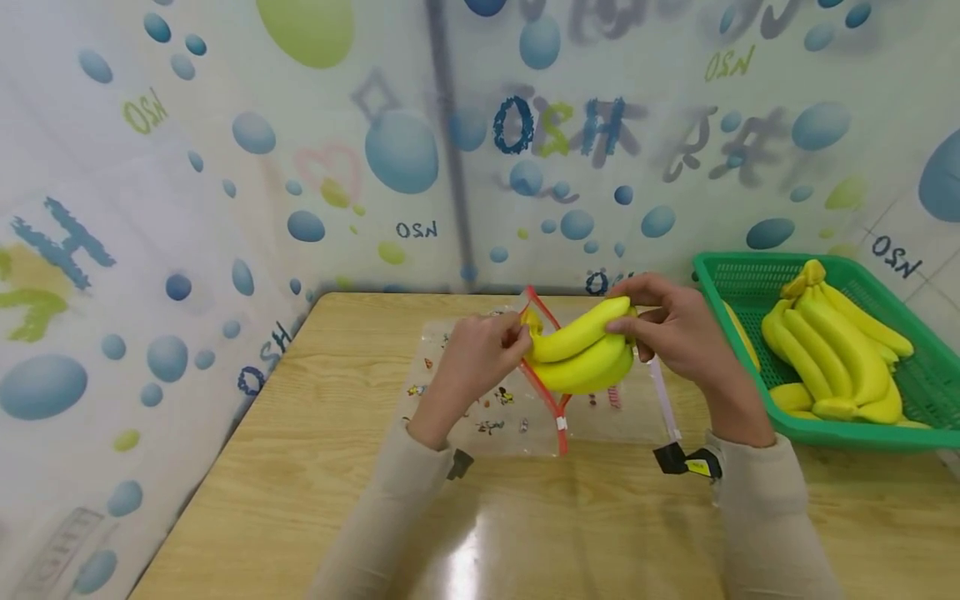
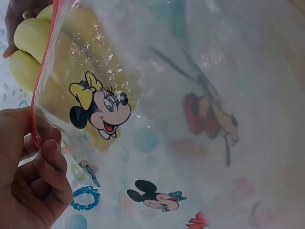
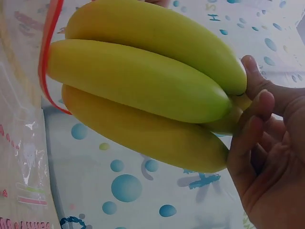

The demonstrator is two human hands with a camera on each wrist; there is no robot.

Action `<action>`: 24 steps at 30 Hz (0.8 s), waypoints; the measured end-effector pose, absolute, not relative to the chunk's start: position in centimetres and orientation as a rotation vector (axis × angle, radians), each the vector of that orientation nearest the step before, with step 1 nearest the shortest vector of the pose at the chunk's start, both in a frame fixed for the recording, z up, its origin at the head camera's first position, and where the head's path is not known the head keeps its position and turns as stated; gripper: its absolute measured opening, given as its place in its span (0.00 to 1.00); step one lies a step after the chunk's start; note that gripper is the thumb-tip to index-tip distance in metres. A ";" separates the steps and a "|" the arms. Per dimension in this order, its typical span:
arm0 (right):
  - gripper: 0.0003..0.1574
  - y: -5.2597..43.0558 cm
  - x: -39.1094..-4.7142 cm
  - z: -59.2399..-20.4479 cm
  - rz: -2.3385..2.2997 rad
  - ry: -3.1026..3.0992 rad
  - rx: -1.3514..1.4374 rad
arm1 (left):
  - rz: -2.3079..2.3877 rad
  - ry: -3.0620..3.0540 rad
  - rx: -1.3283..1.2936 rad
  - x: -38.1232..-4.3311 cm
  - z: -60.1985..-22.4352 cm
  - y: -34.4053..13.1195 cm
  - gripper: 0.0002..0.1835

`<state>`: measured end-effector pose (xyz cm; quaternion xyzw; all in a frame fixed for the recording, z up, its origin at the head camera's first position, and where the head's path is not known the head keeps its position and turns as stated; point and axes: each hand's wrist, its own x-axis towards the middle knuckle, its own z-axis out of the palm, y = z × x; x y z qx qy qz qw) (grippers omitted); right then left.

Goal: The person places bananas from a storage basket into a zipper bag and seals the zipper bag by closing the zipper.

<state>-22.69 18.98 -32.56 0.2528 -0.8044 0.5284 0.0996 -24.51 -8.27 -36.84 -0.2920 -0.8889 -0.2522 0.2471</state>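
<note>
My left hand pinches the red rim of a clear zip bag printed with cartoon figures; the left wrist view shows thumb and fingers on that rim. A bunch of yellow bananas lies partly inside the bag's mouth, stem end inward. In the left wrist view the inner part of the bunch shows through the plastic. My right hand holds the bunch by its tips. Seen from the right wrist, the bananas stick out past the red rim, and the fingers curl against their ends.
A green basket with more bananas stands at the right of the wooden table. Another clear bag with a pale purple zip strip lies under the bunch. A patterned curtain hangs behind the table.
</note>
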 end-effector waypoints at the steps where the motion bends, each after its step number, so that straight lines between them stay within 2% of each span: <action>1: 0.17 18.9 -22.7 -32.6 1.562 -2.397 0.740 | -0.685 -2.422 -0.803 -24.5 -36.8 -8.3 0.13; 13: 0.17 16.9 -22.5 -33.2 1.190 -2.365 0.694 | -0.679 -2.449 -0.843 -24.3 -36.6 -8.3 0.16; 24: 0.21 16.5 -22.6 -33.4 1.261 -2.431 0.781 | -0.710 -2.379 -0.888 -24.2 -36.6 -8.2 0.15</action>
